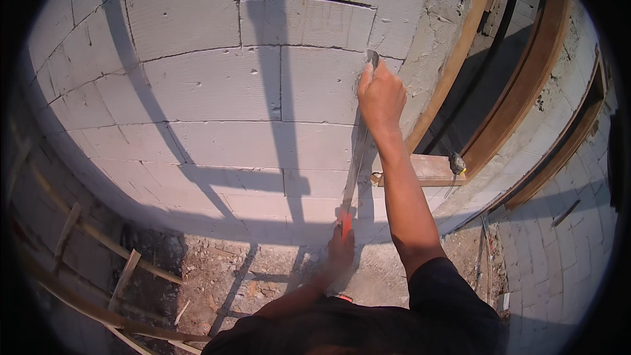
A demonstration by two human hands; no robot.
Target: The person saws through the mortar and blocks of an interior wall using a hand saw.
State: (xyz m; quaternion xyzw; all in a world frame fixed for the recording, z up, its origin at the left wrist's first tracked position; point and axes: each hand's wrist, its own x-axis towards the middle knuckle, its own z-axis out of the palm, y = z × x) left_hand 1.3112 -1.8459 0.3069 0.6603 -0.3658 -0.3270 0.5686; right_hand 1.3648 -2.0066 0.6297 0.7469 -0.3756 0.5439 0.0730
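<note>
A long, narrow grey metal strip (357,158) stands nearly upright against the pale block wall (217,85), leaning slightly. My right hand (382,97) is closed around its upper part, and a dark end (373,58) sticks out above the fingers. Low down near the foot of the wall, my left hand (340,250) is wrapped round a red-orange handle-like piece (346,222) at the strip's lower end. Whether this piece belongs to the strip or is a separate tool, I cannot tell. The left hand and forearm are slightly blurred.
To the right is an opening with a brown wooden frame (526,85). On its ledge (430,169) sits a small dark and yellow object (457,163), possibly a tape measure. Rubble (210,276) covers the ground. Wooden poles (125,279) stand at the lower left.
</note>
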